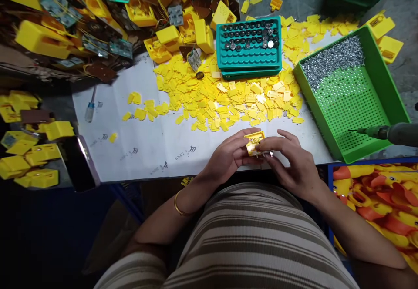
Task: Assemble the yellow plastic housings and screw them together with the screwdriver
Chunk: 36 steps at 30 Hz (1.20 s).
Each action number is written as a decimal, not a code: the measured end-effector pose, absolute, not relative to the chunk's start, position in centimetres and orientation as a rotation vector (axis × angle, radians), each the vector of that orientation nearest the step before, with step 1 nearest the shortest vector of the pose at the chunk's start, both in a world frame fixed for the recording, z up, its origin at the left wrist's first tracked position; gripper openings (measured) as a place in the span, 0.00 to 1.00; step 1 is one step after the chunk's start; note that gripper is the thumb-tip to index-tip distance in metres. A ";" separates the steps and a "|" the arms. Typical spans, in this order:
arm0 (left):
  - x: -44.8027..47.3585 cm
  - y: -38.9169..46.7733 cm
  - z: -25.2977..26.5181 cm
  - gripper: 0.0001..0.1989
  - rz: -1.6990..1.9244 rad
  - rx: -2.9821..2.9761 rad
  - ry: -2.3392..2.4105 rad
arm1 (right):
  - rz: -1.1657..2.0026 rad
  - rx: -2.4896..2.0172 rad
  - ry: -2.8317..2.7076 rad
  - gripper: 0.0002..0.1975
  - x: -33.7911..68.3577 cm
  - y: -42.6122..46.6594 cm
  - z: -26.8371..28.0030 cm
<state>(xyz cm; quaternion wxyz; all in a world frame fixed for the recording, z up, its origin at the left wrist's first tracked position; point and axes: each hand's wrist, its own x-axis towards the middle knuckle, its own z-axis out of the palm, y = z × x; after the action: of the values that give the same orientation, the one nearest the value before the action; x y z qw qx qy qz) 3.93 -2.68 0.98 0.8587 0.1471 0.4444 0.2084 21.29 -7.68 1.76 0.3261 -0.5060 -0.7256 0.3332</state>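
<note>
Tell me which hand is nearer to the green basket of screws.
Right. The right hand is just left of the green basket's near corner, pinching a small yellow part. The left hand holds the same part from the far side, farther from the basket.

Yellow part (254,142) glossy plastic; green basket (385,80) perforated plastic; screws (329,60) shiny metal

We wore a short-sleeved top (257,241) with broad horizontal stripes in beige and dark brown, running across the chest and both sleeves. Our forearms were bare below the sleeves. On our left wrist sat a thin gold bangle (179,208); our right wrist carried nothing.
</note>
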 end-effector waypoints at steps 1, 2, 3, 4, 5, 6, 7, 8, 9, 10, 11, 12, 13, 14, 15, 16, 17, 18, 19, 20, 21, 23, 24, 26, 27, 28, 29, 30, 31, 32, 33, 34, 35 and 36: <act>3.9 -2.7 1.1 0.17 0.456 0.314 0.934 | 0.854 -1.310 -1.955 0.10 21.3 -7.8 1.7; 3.8 -2.7 1.3 0.18 0.472 0.321 0.935 | 0.838 -1.300 -1.993 0.11 21.3 -7.9 1.7; 3.8 -2.7 1.4 0.18 0.484 0.330 0.938 | 0.817 -1.294 -2.021 0.11 21.3 -8.1 1.6; 3.8 -2.7 1.5 0.18 0.491 0.341 0.945 | 0.792 -1.291 -2.043 0.11 21.4 -8.2 1.6; 3.8 -2.8 1.6 0.18 0.492 0.350 0.954 | 0.767 -1.286 -2.060 0.11 21.4 -8.3 1.5; 3.9 -2.9 1.7 0.17 0.489 0.357 0.963 | 0.746 -1.277 -2.071 0.11 21.4 -8.4 1.5; 3.9 -3.0 1.8 0.17 0.481 0.362 0.966 | 0.726 -1.257 -2.075 0.12 21.4 -8.5 1.4; 4.0 -3.1 1.8 0.17 0.474 0.365 0.966 | 0.707 -1.231 -2.072 0.12 21.3 -8.7 1.3; 4.1 -3.2 1.8 0.16 0.468 0.364 0.961 | 0.687 -1.203 -2.065 0.12 21.2 -8.7 1.3; 4.1 -3.3 1.7 0.16 0.466 0.364 0.953 | 0.671 -1.176 -2.057 0.13 21.2 -8.8 1.2; 4.2 -3.3 1.7 0.16 0.469 0.365 0.944 | 0.657 -1.149 -2.050 0.14 21.1 -8.8 1.2; 4.2 -3.4 1.6 0.15 0.473 0.367 0.936 | 0.646 -1.122 -2.047 0.14 21.0 -8.9 1.1; 4.2 -3.4 1.6 0.15 0.476 0.374 0.932 | 0.640 -1.097 -2.050 0.15 20.9 -8.8 1.1; 4.2 -3.4 1.6 0.15 0.476 0.387 0.933 | 0.637 -1.081 -2.051 0.15 20.8 -8.8 1.1; 4.2 -3.4 1.6 0.15 0.472 0.404 0.938 | 0.637 -1.070 -2.050 0.15 20.8 -8.8 1.1; 4.2 -3.5 1.7 0.15 0.466 0.420 0.948 | 0.640 -1.061 -2.049 0.16 20.8 -8.8 1.1; 4.2 -3.4 1.8 0.16 0.460 0.435 0.961 | 0.643 -1.054 -2.051 0.16 20.8 -8.7 1.1; 4.2 -3.4 1.9 0.16 0.454 0.446 0.971 | 0.646 -1.052 -2.055 0.15 20.8 -8.7 1.2; 4.2 -3.4 2.0 0.16 0.452 0.452 0.975 | 0.647 -1.049 -2.061 0.15 20.8 -8.7 1.2; 4.2 -3.4 2.1 0.16 0.451 0.455 0.971 | 0.642 -1.046 -2.069 0.15 20.8 -8.8 1.2; 4.2 -3.4 2.2 0.16 0.451 0.456 0.963 | 0.622 -1.047 -2.076 0.14 20.9 -8.9 1.2; 4.2 -3.4 2.4 0.16 0.455 0.458 0.943 | 0.534 -1.092 -2.079 0.13 21.0 -9.1 1.3; 4.2 -3.4 2.4 0.15 0.457 0.456 0.935 | 0.481 -1.133 -2.073 0.12 21.1 -9.2 1.3; 4.2 -3.4 2.4 0.14 0.464 0.443 0.923 | 0.395 -1.217 -2.056 0.12 21.5 -9.3 1.4; 4.1 -3.3 2.4 0.14 0.472 0.433 0.913 | 0.377 -1.253 -2.053 0.12 21.6 -9.3 1.4; 4.1 -3.3 2.5 0.14 0.481 0.423 0.900 | 0.377 -1.276 -2.056 0.13 21.8 -9.3 1.5; 4.0 -3.3 2.5 0.15 0.486 0.416 0.890 | 0.387 -1.283 -2.062 0.14 21.9 -9.3 1.5; 4.0 -3.3 2.5 0.16 0.487 0.416 0.883 | 0.400 -1.286 -2.067 0.14 22.0 -9.2 1.5; 3.9 -3.3 2.6 0.17 0.485 0.422 0.881 | 0.419 -1.288 -2.070 0.15 22.0 -9.2 1.6; 3.8 -3.3 2.6 0.18 0.479 0.434 0.883 | 0.442 -1.290 -2.068 0.16 22.1 -9.1 1.6; 3.8 -3.4 2.6 0.18 0.473 0.447 0.885 | 0.465 -1.289 -2.061 0.17 22.1 -9.1 1.7; 3.8 -3.4 2.7 0.19 0.468 0.460 0.885 | 0.487 -1.288 -2.051 0.18 22.0 -9.1 1.7; 3.8 -3.5 2.7 0.19 0.467 0.473 0.884 | 0.510 -1.278 -2.040 0.19 22.0 -9.0 1.8; 3.7 -3.6 2.7 0.19 0.468 0.489 0.885 | 0.530 -1.261 -2.034 0.20 22.1 -9.0 1.8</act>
<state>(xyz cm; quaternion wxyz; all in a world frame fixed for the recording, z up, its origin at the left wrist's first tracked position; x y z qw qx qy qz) 3.75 -3.55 2.71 0.8488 0.2319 0.4199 0.2223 22.06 -8.98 1.81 0.3384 -0.4841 -0.7808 0.2035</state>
